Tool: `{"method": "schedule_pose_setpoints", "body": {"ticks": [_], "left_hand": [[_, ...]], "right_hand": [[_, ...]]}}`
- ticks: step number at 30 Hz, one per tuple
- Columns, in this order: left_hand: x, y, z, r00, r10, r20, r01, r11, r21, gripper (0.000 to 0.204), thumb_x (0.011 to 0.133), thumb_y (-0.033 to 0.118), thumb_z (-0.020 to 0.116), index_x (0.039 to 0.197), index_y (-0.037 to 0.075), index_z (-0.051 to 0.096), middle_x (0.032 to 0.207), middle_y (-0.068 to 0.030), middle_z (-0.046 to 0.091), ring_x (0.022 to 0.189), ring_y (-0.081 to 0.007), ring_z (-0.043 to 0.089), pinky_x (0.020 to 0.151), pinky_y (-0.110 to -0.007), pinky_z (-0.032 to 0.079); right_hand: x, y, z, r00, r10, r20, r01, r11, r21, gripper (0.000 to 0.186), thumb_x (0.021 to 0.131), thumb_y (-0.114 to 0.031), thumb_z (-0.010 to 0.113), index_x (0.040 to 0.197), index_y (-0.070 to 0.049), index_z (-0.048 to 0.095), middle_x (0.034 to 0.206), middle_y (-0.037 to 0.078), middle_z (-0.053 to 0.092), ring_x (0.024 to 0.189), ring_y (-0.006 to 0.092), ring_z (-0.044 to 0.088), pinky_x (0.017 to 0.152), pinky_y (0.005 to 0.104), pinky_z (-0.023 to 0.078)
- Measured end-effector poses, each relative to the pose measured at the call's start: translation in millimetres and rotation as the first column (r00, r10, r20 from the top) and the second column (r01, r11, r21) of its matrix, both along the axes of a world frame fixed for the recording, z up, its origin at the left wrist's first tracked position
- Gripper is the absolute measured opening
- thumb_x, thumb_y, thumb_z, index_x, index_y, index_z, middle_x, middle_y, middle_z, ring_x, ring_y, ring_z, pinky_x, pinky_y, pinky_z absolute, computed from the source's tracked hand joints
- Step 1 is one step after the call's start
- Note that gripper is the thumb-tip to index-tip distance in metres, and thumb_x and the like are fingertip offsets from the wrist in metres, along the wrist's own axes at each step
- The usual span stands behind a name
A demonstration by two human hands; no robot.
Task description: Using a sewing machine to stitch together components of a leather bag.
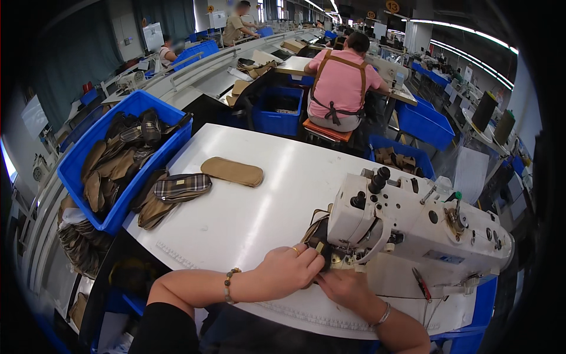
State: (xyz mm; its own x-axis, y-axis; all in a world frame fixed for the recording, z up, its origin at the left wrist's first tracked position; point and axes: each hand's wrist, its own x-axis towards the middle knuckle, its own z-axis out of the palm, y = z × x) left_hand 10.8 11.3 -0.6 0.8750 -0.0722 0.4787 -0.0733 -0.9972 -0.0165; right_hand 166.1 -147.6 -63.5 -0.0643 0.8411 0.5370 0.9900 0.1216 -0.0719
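A white industrial sewing machine [418, 227] stands at the right of the white table [218, 233]. My left hand [283, 265], with a ring and a beaded bracelet, has its fingers curled on a dark brown fabric piece [315, 233] beside the needle area. My right hand [342, 286] pinches the same piece just below the machine head, its fingertips partly hidden. A flat tan oval piece [232, 171] lies at the upper left of the table, near a small pile of plaid and tan pieces [177, 194]. Red-handled thread snips [421, 283] lie on the machine bed at the right.
A blue bin [109, 218] of brown pieces sits at the table's left edge, beside a plastic-wrapped bundle [82, 251]. Another blue bin [413, 162] stands behind the machine. A co-worker in pink [336, 85] sits ahead, back turned; others work farther off along the rows.
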Motion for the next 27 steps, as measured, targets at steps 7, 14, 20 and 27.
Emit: {"method": "schedule_pose_setpoints", "body": {"ticks": [7,14,20,27], "left_hand": [[10.3,1.8,-8.7,0.980,-0.096,0.176,0.086,0.994,0.064,0.025,0.070,0.017,0.067,0.094,0.010,0.065,0.082,0.0023,0.057,0.080,-0.0128,0.062,0.073,-0.027,0.054],[17.9,7.4,-22.3,0.963,-0.181,0.199,0.175,0.983,0.051,0.027,0.069,0.018,0.067,0.096,0.010,0.065,0.081,0.0020,0.057,0.075,-0.0134,0.061,0.071,-0.026,0.052],[28.4,11.5,-30.6,0.966,-0.162,0.203,0.171,0.985,-0.031,0.026,0.069,0.018,0.067,0.094,0.012,0.065,0.076,0.0024,0.054,0.065,-0.0130,0.059,0.061,-0.027,0.052],[24.9,11.9,-25.2,0.940,-0.253,0.228,0.256,0.967,0.018,0.024,0.065,0.019,0.069,0.088,0.012,0.064,0.074,0.0027,0.051,0.064,-0.0119,0.057,0.059,-0.026,0.050]], "right_hand": [[4.9,-6.3,6.5,0.957,-0.272,0.096,0.265,0.961,0.085,0.023,0.078,-0.036,0.080,0.082,-0.017,0.068,0.069,-0.004,0.058,0.054,0.0165,0.059,0.046,0.0356,0.046],[0.0,0.0,8.7,0.970,-0.208,0.124,0.202,0.978,0.057,0.014,0.070,-0.018,0.076,0.081,-0.012,0.068,0.076,0.002,0.063,0.063,0.0199,0.063,0.051,0.0347,0.043],[-0.7,-2.2,7.1,0.947,-0.161,0.276,0.130,0.983,0.129,0.023,0.071,-0.021,0.073,0.067,-0.017,0.051,0.063,-0.003,0.046,0.049,0.0154,0.050,0.043,0.0343,0.038],[-2.5,-0.5,13.7,0.957,-0.227,0.179,0.207,0.971,0.122,0.020,0.071,-0.021,0.073,0.069,-0.015,0.054,0.062,-0.002,0.048,0.048,0.0166,0.051,0.042,0.0331,0.039]]}}
